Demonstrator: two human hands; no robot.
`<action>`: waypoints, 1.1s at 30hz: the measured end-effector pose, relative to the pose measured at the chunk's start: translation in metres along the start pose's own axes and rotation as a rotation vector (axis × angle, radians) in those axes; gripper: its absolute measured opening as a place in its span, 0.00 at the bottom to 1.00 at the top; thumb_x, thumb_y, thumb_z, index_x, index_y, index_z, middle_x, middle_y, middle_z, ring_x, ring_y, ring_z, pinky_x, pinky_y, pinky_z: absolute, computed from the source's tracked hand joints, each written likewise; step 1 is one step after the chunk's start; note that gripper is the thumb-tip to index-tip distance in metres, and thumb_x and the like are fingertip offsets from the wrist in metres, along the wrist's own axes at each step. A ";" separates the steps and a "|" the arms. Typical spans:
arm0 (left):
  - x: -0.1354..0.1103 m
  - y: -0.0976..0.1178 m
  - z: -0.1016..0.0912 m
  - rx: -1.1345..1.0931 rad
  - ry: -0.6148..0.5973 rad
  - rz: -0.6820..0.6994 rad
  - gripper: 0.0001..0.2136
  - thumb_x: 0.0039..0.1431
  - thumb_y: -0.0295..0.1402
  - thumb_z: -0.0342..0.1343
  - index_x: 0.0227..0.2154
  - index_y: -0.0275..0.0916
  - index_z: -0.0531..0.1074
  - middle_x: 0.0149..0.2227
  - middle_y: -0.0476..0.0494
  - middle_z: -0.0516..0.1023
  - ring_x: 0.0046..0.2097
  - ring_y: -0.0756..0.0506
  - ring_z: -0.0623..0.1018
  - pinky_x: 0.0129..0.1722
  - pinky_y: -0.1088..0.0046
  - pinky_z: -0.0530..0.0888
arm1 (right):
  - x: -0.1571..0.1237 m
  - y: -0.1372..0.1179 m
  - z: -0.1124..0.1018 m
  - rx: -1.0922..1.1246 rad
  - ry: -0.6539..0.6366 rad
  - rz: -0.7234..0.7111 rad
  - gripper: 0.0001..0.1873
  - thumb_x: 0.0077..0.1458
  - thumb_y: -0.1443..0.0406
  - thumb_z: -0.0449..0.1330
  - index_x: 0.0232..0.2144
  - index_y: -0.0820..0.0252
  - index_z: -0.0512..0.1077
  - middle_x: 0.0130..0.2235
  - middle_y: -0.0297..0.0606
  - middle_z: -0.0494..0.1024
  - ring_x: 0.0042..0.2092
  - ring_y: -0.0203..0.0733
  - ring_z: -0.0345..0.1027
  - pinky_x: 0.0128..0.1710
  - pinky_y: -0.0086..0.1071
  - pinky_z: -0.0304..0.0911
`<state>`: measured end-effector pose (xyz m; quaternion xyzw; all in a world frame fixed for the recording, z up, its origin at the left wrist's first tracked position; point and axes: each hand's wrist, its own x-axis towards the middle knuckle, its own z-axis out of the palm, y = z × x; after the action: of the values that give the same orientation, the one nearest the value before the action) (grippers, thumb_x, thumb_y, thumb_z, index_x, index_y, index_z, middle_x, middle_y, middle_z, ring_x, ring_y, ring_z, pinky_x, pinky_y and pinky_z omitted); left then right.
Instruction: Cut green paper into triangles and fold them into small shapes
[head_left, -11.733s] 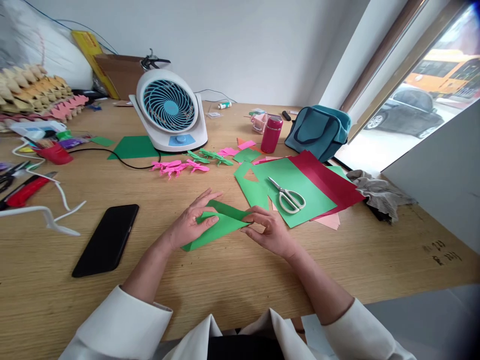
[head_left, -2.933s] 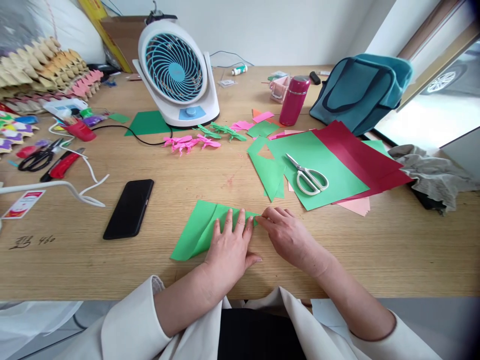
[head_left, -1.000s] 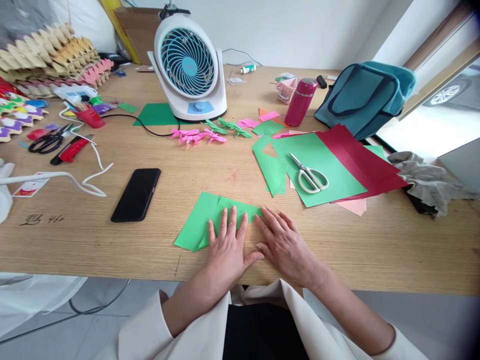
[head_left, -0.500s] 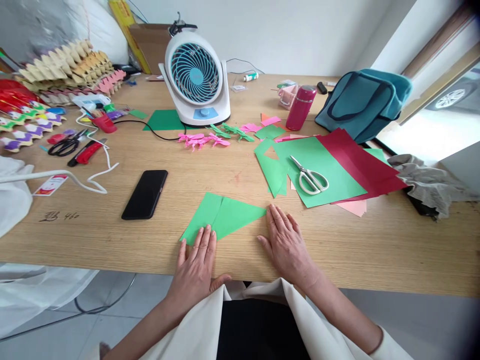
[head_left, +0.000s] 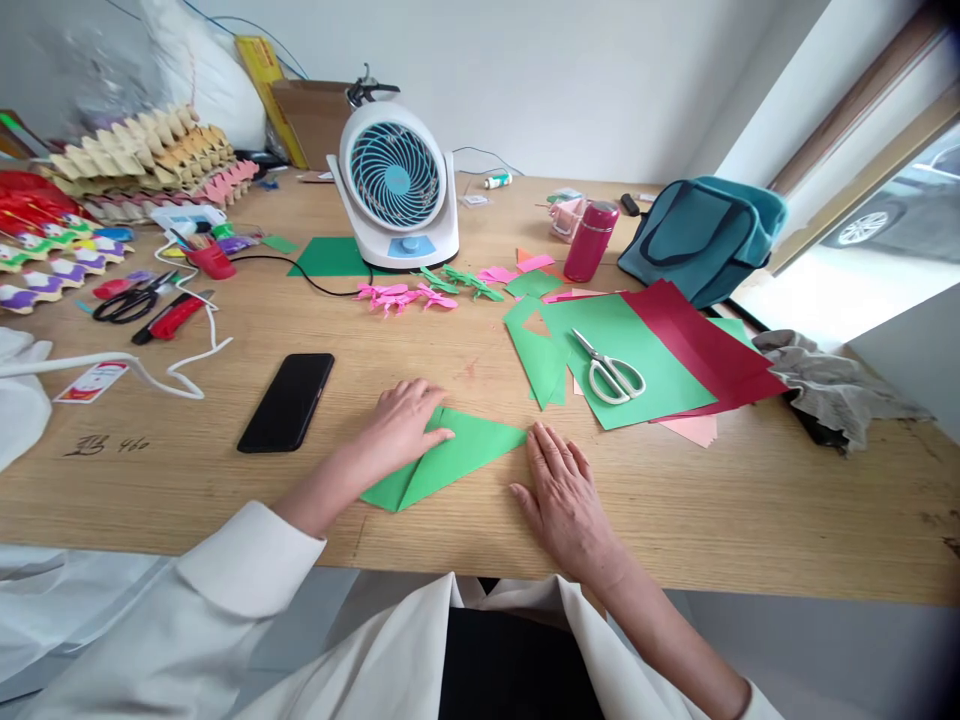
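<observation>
Green paper [head_left: 469, 445], folded, lies on the table [head_left: 712, 510] between your 2 hands, just in front of you. Long axis runs from the broad end, lower left, to 1 sharp tip at right, slightly farther from you. 1 slanted fold edge crosses it near the broad end.

Your left hand [head_left: 401, 425] is nearer the bulk: it covers the far left corner, thumb spread from the fingers and laid over the paper beside the top of that fold edge. Can't tell whether those fingers press on paper or table. So from your left palm, most of the paper lies right and toward you.

Your right hand [head_left: 559, 490] is palm down, fingers side by side, thumb apart, gripping nothing; fingertips at the sharp tip, touching or just beside it. Phone [head_left: 289, 402] sits left, scissors [head_left: 613, 378] right, both off the paper.
</observation>
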<state>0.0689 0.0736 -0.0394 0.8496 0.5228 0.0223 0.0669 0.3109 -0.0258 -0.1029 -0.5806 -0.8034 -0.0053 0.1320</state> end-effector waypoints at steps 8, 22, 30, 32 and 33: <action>0.027 -0.003 -0.004 0.003 -0.199 -0.150 0.20 0.46 0.45 0.67 0.37 0.40 0.68 0.48 0.37 0.71 0.53 0.33 0.70 0.50 0.57 0.65 | -0.001 0.002 0.004 0.036 0.051 0.006 0.30 0.66 0.58 0.51 0.64 0.71 0.59 0.67 0.57 0.58 0.68 0.55 0.51 0.65 0.50 0.48; -0.008 0.000 0.006 0.086 0.006 -0.239 0.28 0.56 0.47 0.60 0.52 0.30 0.66 0.50 0.28 0.71 0.53 0.32 0.71 0.52 0.59 0.66 | -0.001 0.004 0.004 0.069 0.082 -0.007 0.27 0.65 0.60 0.53 0.62 0.70 0.62 0.66 0.56 0.60 0.67 0.56 0.54 0.64 0.50 0.50; -0.055 0.016 0.018 0.108 0.013 -0.416 0.34 0.57 0.52 0.57 0.53 0.24 0.68 0.47 0.25 0.73 0.50 0.29 0.73 0.50 0.58 0.68 | 0.004 -0.001 -0.001 0.115 0.016 -0.195 0.25 0.67 0.60 0.50 0.63 0.63 0.63 0.66 0.44 0.63 0.67 0.53 0.52 0.65 0.50 0.46; -0.060 0.014 0.020 0.087 0.042 -0.400 0.35 0.57 0.51 0.57 0.58 0.27 0.65 0.49 0.27 0.73 0.51 0.30 0.73 0.51 0.57 0.69 | 0.001 -0.003 -0.002 0.114 0.028 -0.209 0.24 0.67 0.59 0.50 0.61 0.63 0.65 0.64 0.44 0.66 0.65 0.53 0.55 0.64 0.50 0.46; -0.062 0.011 0.021 0.077 0.066 -0.388 0.35 0.58 0.51 0.57 0.60 0.29 0.63 0.50 0.27 0.73 0.52 0.30 0.73 0.52 0.56 0.69 | -0.003 -0.003 -0.002 0.110 0.045 -0.223 0.25 0.67 0.58 0.51 0.61 0.63 0.66 0.64 0.45 0.67 0.64 0.54 0.56 0.62 0.50 0.47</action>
<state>0.0532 0.0113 -0.0567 0.7338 0.6789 0.0168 0.0203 0.3090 -0.0296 -0.1009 -0.4792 -0.8590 0.0112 0.1802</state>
